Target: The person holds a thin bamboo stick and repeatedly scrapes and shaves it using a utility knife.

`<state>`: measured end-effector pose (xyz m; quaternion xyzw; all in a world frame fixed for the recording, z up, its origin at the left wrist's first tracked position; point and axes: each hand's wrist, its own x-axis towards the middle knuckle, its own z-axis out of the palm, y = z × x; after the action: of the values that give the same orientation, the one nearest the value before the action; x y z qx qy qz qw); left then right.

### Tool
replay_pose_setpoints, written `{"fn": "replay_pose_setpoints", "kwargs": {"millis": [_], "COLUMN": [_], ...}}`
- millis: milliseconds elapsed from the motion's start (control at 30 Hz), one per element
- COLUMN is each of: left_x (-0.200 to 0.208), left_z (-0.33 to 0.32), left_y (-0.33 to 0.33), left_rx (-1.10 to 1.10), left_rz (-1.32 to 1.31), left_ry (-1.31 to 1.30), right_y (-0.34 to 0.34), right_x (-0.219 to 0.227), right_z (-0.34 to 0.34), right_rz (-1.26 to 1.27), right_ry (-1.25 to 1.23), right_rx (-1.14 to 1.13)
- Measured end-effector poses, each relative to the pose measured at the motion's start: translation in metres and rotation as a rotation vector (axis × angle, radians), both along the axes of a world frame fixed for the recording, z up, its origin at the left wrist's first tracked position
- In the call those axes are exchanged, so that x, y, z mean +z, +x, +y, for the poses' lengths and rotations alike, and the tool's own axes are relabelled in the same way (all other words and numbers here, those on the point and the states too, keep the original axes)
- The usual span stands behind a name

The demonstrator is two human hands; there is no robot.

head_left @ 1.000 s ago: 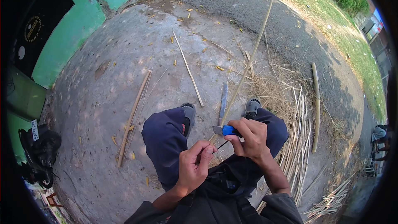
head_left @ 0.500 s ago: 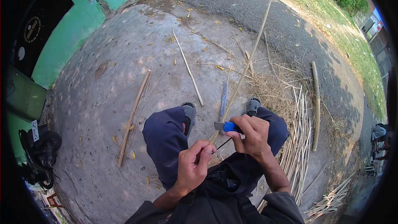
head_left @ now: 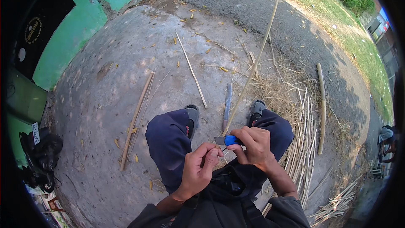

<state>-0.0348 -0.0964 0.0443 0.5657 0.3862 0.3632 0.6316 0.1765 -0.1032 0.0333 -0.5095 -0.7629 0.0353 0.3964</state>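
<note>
My left hand pinches the near end of a long thin bamboo strip, which rises away from me toward the far right. In my right hand is a knife with a blue handle. Its short, wide blade lies across the strip, just beyond my left fingertips. The two hands are close together above my lap, between my knees. On the ground between my feet lies a long-bladed knife, partly hidden near its handle by the strip and the hands.
A heap of split bamboo strips and thin shavings spreads at my right. Bamboo poles lie right and left; a single strip lies ahead. A motorcycle stands by the green wall. A person is far right.
My right hand and the blue-handled knife have moved slightly down and left, closer to my left fingertips. The strip's far part has shifted slightly to the right.
</note>
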Motion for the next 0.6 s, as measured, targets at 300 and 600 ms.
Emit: {"fn": "replay_pose_setpoints", "kwargs": {"millis": [300, 600], "left_x": [0.004, 0.008], "left_z": [0.001, 0.0], "left_y": [-0.001, 0.002], "left_rx": [-0.011, 0.061], "left_rz": [-0.015, 0.025], "left_ry": [-0.08, 0.077], "right_y": [-0.002, -0.004], "right_x": [-0.001, 0.005], "right_z": [-0.007, 0.003], "right_rz": [-0.02, -0.03], "right_ry": [-0.015, 0.058], "right_rx": [-0.021, -0.091]}}
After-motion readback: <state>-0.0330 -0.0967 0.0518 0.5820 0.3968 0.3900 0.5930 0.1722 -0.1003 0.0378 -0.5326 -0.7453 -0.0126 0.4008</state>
